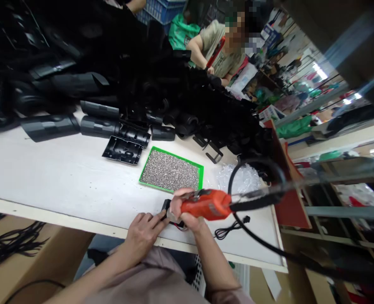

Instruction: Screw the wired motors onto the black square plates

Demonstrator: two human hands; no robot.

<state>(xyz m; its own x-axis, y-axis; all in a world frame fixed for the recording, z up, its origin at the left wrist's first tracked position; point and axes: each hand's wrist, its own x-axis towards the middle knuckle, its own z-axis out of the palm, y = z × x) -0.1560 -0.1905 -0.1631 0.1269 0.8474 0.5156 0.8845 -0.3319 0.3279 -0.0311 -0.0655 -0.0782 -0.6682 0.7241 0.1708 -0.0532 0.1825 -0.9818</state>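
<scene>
Closed round an orange electric screwdriver (pixel 206 204), the right hand (pixel 176 207) holds the tool's long axis nearly level, its nose pointing left and down — toward a small black plastic part (pixel 166 207) held by the curled fingers of the left hand (pixel 142 234). That part sits just beside the nose, closer to the left hand; whether they touch is hidden. Thin wires (pixel 182 227) trail from beneath it, over a white worktable (pixel 47 169). Beyond lie a green tray (pixel 146 164) of screws (pixel 169 171) and a black housing plate (pixel 122 150).
</scene>
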